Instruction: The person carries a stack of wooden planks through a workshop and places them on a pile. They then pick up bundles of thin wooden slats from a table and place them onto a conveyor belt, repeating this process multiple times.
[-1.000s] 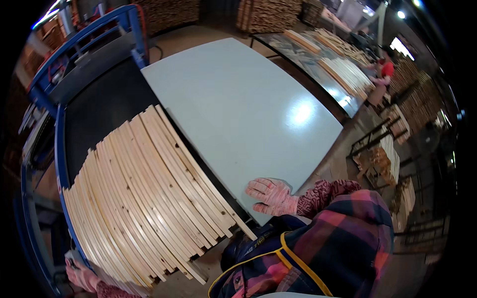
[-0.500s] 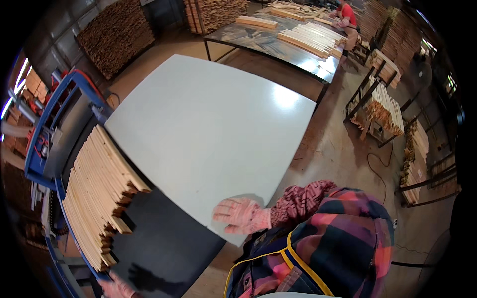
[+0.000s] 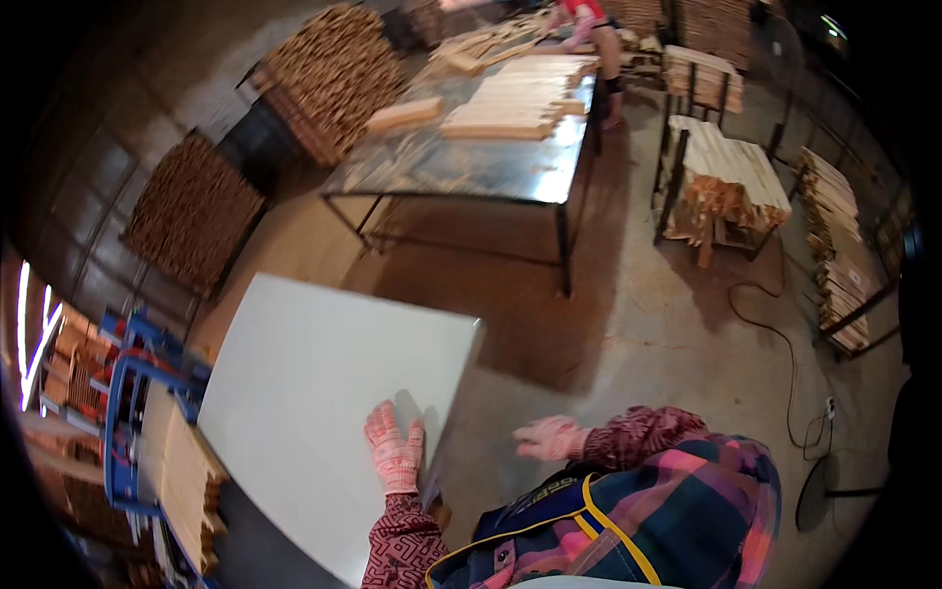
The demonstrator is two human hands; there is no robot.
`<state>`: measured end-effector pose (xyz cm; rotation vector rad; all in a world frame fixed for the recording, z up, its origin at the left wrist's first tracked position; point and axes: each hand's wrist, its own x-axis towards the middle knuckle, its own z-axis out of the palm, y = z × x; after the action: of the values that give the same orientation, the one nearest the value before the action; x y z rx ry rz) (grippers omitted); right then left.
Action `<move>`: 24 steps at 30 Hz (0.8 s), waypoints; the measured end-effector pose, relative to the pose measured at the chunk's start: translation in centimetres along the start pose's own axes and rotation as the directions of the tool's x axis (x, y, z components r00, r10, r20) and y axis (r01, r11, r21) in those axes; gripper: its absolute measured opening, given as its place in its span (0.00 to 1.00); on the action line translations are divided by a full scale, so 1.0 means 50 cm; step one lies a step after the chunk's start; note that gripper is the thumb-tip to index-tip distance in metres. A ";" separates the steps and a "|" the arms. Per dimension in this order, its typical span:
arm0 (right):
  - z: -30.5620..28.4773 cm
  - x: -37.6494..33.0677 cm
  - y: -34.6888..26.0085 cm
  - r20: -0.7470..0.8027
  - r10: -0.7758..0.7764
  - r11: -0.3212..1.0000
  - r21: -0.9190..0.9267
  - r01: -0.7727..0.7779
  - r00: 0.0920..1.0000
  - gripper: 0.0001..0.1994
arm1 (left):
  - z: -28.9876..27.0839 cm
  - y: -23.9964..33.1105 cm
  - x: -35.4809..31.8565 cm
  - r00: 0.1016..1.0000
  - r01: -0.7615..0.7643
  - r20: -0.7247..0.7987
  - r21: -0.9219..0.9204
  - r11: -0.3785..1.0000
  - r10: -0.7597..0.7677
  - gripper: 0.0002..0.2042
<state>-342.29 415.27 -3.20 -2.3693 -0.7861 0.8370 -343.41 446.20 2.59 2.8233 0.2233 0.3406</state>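
Note:
My left hand [image 3: 394,454], in a pink knit glove, lies flat with its fingers spread on the white tabletop [image 3: 304,383], close to the table's right edge. It holds nothing. My right hand [image 3: 548,438], gloved the same way, hovers off the table over the concrete floor, fingers apart and empty. Both forearms wear dark red patterned sleeves, and below them is my plaid shirt with a dark apron.
A blue cart [image 3: 132,393] with stacked curved wooden slats [image 3: 184,483] stands left of the white table. Beyond is a metal table [image 3: 471,162] with wood pieces, a person [image 3: 589,22] at its far end, racks of wood [image 3: 731,177] and a cable [image 3: 775,334] on the floor.
The view has swung right, away from the slat cart. My right hand has come off the table's edge into the air. My left hand now rests on the tabletop.

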 end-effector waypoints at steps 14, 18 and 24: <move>-0.169 -0.060 0.520 -0.500 0.693 0.589 0.808 -0.009 0.520 0.21 | 0.415 0.843 0.437 0.597 -0.610 0.388 -0.349 0.711 0.702 0.32; -0.390 -0.021 0.591 -0.296 0.835 0.408 0.899 -0.160 0.465 0.21 | 0.536 0.972 0.541 0.424 -0.646 0.444 -0.463 0.607 0.790 0.32; -0.651 0.098 0.849 -0.596 0.699 0.700 0.683 -0.207 0.395 0.22 | 0.701 0.964 0.799 0.419 -0.575 0.362 -0.604 0.552 0.833 0.32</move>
<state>-302.15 380.03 -9.03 -2.0833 0.5333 -0.0436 -290.50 398.75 -7.20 2.2584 -1.1437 -0.3855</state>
